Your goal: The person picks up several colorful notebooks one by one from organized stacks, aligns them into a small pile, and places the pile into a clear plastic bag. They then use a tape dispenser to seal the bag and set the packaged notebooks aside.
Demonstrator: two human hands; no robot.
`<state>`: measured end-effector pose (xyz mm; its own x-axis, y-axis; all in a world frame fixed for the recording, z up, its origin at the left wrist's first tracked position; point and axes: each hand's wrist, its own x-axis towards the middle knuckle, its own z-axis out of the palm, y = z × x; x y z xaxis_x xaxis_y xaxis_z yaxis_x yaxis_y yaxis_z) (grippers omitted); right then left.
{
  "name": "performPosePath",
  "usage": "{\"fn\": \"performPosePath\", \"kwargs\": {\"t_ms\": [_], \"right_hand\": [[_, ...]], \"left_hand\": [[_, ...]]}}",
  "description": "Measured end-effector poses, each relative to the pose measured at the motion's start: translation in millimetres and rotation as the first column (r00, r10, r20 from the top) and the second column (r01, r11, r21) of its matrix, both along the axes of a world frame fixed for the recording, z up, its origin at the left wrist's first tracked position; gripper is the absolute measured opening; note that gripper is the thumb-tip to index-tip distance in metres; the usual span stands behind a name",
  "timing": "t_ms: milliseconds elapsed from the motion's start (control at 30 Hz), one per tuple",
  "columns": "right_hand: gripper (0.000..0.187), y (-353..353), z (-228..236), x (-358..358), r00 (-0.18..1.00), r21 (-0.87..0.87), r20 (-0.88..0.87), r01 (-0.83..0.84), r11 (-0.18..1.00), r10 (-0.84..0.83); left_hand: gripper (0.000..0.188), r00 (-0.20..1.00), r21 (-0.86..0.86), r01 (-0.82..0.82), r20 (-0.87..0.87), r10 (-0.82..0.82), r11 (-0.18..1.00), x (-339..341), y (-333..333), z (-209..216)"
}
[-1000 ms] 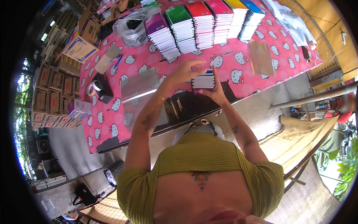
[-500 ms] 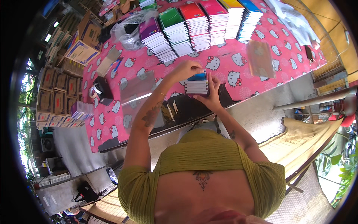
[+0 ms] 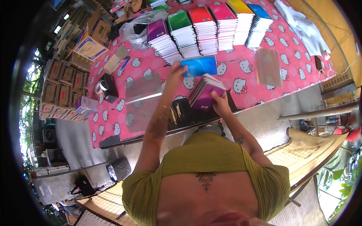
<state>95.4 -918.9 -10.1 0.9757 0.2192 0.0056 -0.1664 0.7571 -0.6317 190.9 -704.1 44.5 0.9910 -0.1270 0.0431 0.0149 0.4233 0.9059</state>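
Note:
My left hand (image 3: 176, 72) pinches the left edge of a blue spiral notebook (image 3: 203, 66), which lies flat just above the table or on it; I cannot tell which. In my right hand (image 3: 221, 104) is a small stack of notebooks (image 3: 203, 93), tilted, with a purple cover facing me and white page edges showing. The thumb presses on that purple cover, and the other fingers are partly hidden behind it. Beyond both hands stand tall notebook piles: purple (image 3: 157, 31), green (image 3: 180, 20), red (image 3: 200, 15), pink (image 3: 222, 12), yellow (image 3: 240, 7) and blue (image 3: 260, 12).
A clear plastic sheet (image 3: 141, 109) lies on the pink patterned tablecloth (image 3: 113, 132), left of my arm. Further left are a black tape dispenser (image 3: 109, 90) and stacked cartons (image 3: 56, 86). More clear sheets (image 3: 268, 66) lie on the right. A plastic bag (image 3: 135, 37) sits beside the piles.
The bundle held upright between both hands is now parted. My left hand has the blue notebook away from it, and my right hand has tipped the rest, purple cover showing.

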Motion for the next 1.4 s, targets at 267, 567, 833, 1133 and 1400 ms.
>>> {"fn": "performPosePath", "kwargs": {"t_ms": [267,567,833,1133,1400], "right_hand": [[0.049,-19,21,23,0.999,-0.001,-0.031,0.03,1.0,-0.03],[0.115,-25,6,20,0.914,-0.568,0.406,0.234,0.789,0.021],[0.092,-24,-6,24,0.887,-0.61,0.457,0.262,0.747,0.062],[0.084,-39,-18,33,0.922,-0.682,0.367,0.174,0.711,0.126],[0.067,-40,-28,30,0.91,-0.621,0.393,0.159,0.768,0.129]], "left_hand": [[0.043,0.97,-0.523,0.151,-0.085,-0.228,0.839,-66,-30,-86],[0.097,0.961,0.58,0.087,0.165,-0.222,0.81,-82,-34,-39],[0.107,0.983,0.497,0.147,0.024,-0.183,0.855,-87,-59,-53],[0.102,0.887,0.851,-0.219,0.377,-0.266,0.476,-76,-54,35],[0.104,0.674,0.827,-0.558,0.497,-0.546,0.063,-79,-90,46]]}}
